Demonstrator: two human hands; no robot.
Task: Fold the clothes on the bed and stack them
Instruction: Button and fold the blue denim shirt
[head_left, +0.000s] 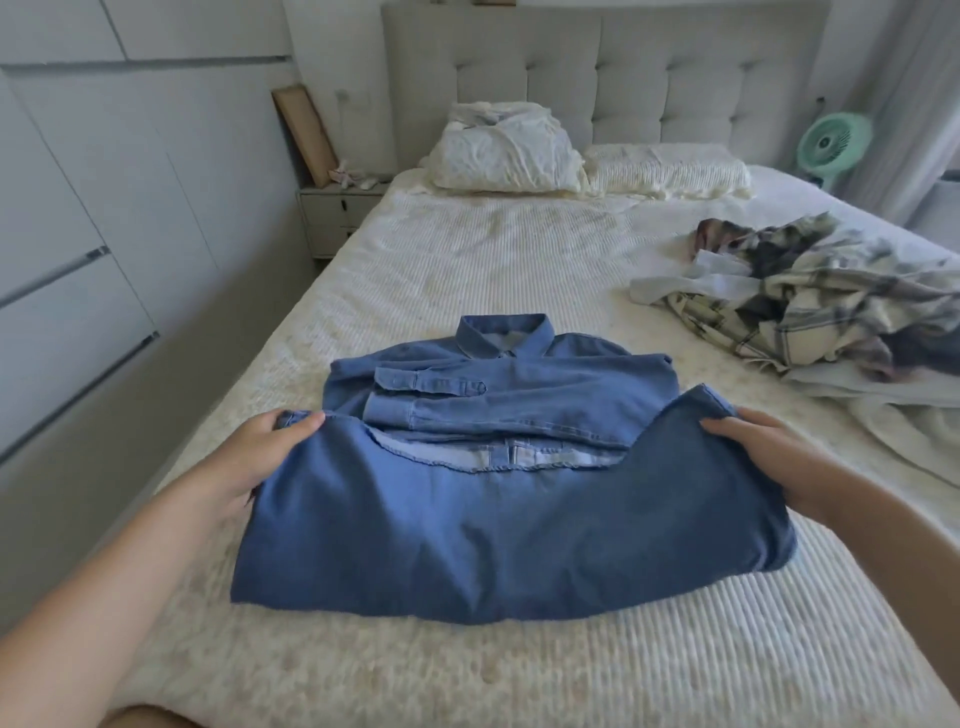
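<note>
A: Starting at the left, what do you see?

B: White wardrobe doors (78, 208), then a nightstand (332, 218) beside the bed (467, 260), with a wooden frame (304, 135) leaning on the wall above it.

A: And the left hand (265, 457)?

B: It grips the near left corner of the denim shirt (498, 395); its thumb lies on top of the cloth and its fingers are curled under the edge.

A: Where is that shirt?

B: In the middle of the bed, collar toward the headboard (597, 78), 1 sleeve laid across the body. The bottom part is lifted and turned over toward the collar, so the hem sags between the 2 hands.

A: The right hand (769, 457)?

B: It pinches the opposite corner of the same hem, thumb on top, fingers tucked beneath the cloth.

A: Further back and right?

B: 2 pillows (670, 166) against the headboard, with a crumpled white bundle (504, 145) on the left one. To the right, well apart from the shirt, lies a heap of unfolded clothes (810, 296), plaid among them. A green fan (831, 140) stands past the far right corner.
</note>
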